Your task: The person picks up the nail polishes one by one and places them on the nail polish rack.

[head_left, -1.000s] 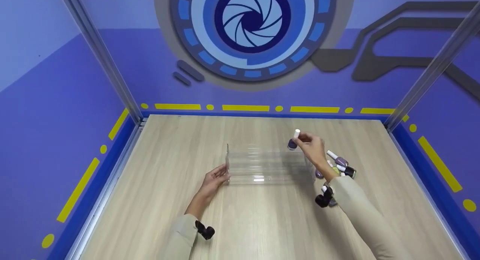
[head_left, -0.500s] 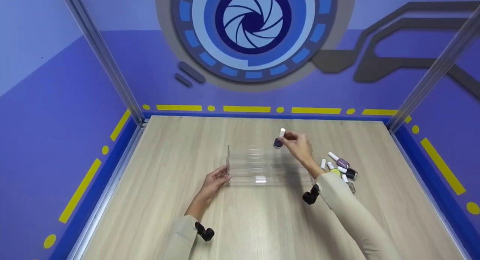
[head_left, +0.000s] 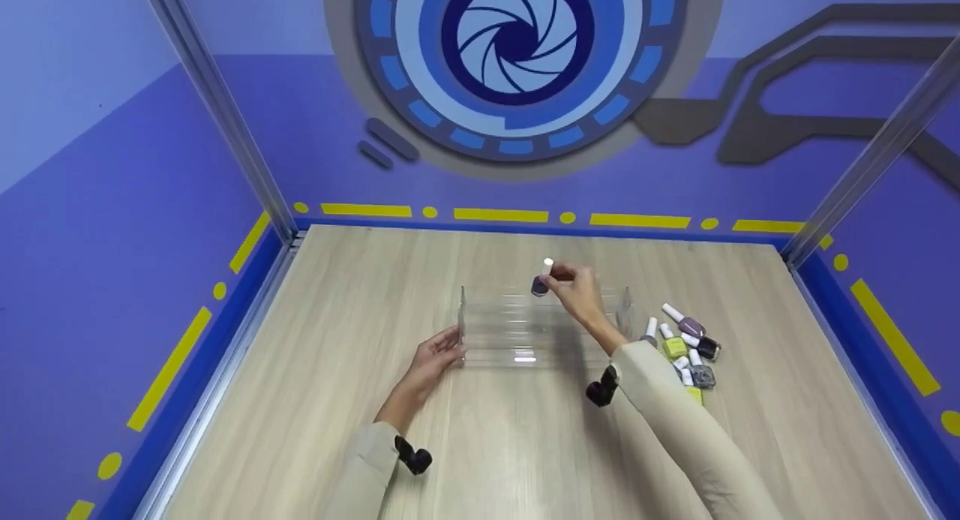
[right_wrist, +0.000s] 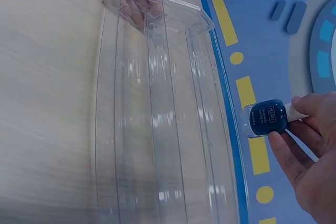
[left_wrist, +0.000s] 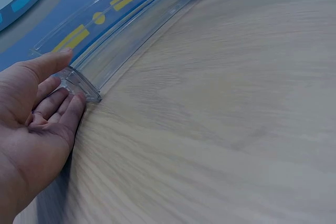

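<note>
A clear acrylic stepped rack [head_left: 540,329] stands in the middle of the wooden table [head_left: 337,295]. My right hand [head_left: 574,287] pinches a dark blue nail polish bottle [head_left: 541,278] by its white cap, holding it over the rack's back step. In the right wrist view the bottle [right_wrist: 265,120] hangs past the rack [right_wrist: 157,129], held by my fingers [right_wrist: 310,140]. My left hand [head_left: 439,355] rests against the rack's left end. In the left wrist view its thumb and fingers [left_wrist: 58,98] cup the corner of the rack [left_wrist: 94,61].
Several nail polish bottles [head_left: 686,344] lie in a loose cluster on the table to the right of the rack. Blue walls with yellow markings [head_left: 499,214] and metal posts [head_left: 225,115] enclose the table.
My right hand has carried the dark blue bottle leftward, from over the rack's right end to over the middle of its back step. The left hand has stayed on the rack's left end.
</note>
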